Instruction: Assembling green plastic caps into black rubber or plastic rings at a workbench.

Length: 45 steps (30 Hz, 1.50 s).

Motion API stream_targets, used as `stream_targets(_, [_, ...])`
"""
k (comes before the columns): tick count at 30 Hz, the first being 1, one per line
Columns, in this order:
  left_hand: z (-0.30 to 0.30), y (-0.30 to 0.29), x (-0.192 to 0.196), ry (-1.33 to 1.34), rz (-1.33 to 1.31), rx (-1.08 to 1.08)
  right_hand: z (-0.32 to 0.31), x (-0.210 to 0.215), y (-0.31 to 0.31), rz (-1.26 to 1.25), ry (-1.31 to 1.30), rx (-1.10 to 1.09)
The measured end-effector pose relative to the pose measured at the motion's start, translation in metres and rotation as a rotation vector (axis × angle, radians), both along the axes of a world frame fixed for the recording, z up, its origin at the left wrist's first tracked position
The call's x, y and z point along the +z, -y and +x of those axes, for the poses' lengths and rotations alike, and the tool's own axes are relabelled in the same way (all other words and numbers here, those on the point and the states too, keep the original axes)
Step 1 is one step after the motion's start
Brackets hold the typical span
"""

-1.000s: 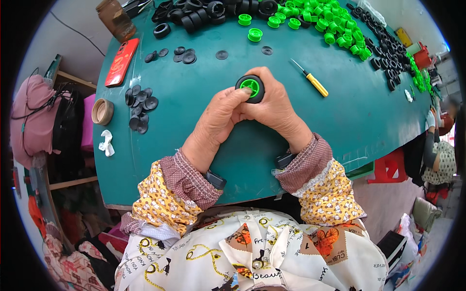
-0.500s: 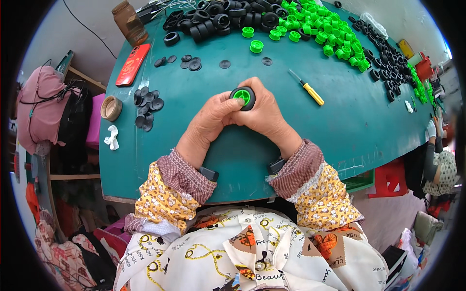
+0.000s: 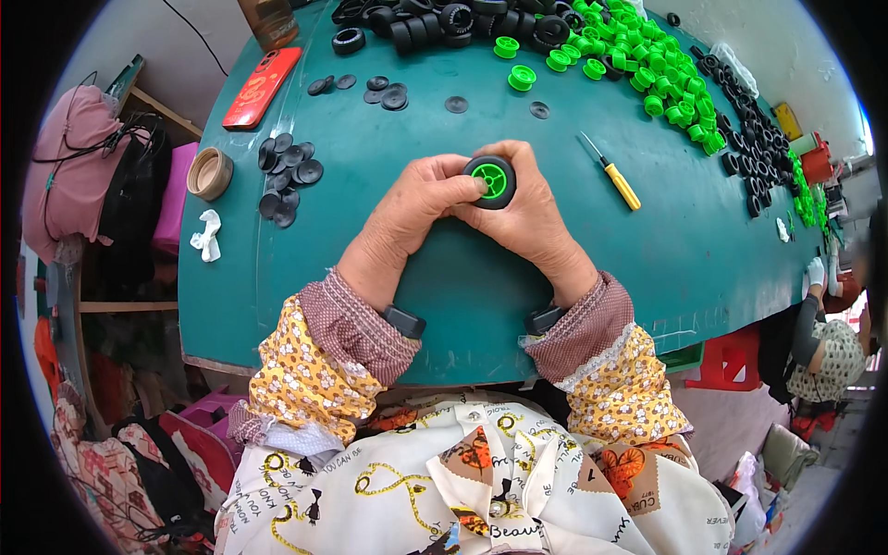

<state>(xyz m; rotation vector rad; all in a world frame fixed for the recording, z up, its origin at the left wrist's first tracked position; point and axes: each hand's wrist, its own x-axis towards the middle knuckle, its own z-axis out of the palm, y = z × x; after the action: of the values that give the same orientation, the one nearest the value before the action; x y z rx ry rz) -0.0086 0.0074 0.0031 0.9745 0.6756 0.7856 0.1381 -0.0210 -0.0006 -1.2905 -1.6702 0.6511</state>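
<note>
Between my two hands is a toy wheel (image 3: 491, 181), a black tyre around a bright green spoked hub, its hub face turned up toward me. My left hand (image 3: 427, 196) grips its left side, the thumb pressing on the green hub. Wrapped round the right and far side of the tyre is my right hand (image 3: 525, 199); some of its fingers are hidden beneath. A screwdriver (image 3: 612, 173) with a yellow handle lies on the table to the right. Thin black discs (image 3: 289, 171) lie in a cluster at the left, and others are scattered farther back.
Black tyres (image 3: 444, 23) and green wheel hubs (image 3: 666, 69) are heaped along the back of the green table (image 3: 462, 324). Small black rings (image 3: 740, 139) spread to the right. A red phone (image 3: 263, 88), a round tub (image 3: 210, 174) and crumpled white tissue (image 3: 206, 236) lie left. Another person (image 3: 823, 342) sits far right.
The view has shifted, so the table's things appear displaced. Both hands still hold the wheel; its green hub now faces me more fully, with the left thumb on it.
</note>
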Motion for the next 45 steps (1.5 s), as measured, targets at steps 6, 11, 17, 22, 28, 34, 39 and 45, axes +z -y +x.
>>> stream_targets(6, [0.009,0.006,-0.006,0.126,-0.093,-0.007,-0.002,0.004,-0.001,0.067,-0.07,0.038])
stream_targets(11, [0.009,0.009,-0.007,0.045,-0.075,0.035,0.0,0.007,0.0,-0.043,-0.087,-0.004])
stream_targets(17, [-0.003,0.003,0.003,-0.073,-0.037,-0.112,0.003,0.013,0.002,-0.116,-0.116,0.181])
stream_targets(22, [0.004,0.007,-0.001,0.029,-0.079,0.056,-0.002,0.011,0.002,-0.097,-0.151,0.053])
stream_targets(28, [-0.006,-0.005,-0.002,-0.024,0.002,-0.055,-0.001,0.002,0.003,0.06,-0.092,0.132])
stream_targets(34, [0.004,0.003,-0.006,0.018,0.035,0.075,-0.003,-0.003,-0.001,0.036,-0.026,-0.047])
stream_targets(39, [-0.009,-0.003,0.002,-0.141,0.226,0.035,-0.003,0.003,0.001,0.105,0.187,-0.04])
stream_targets(45, [-0.003,-0.002,-0.004,0.35,-0.086,0.1,-0.007,0.001,0.0,0.343,0.08,0.029])
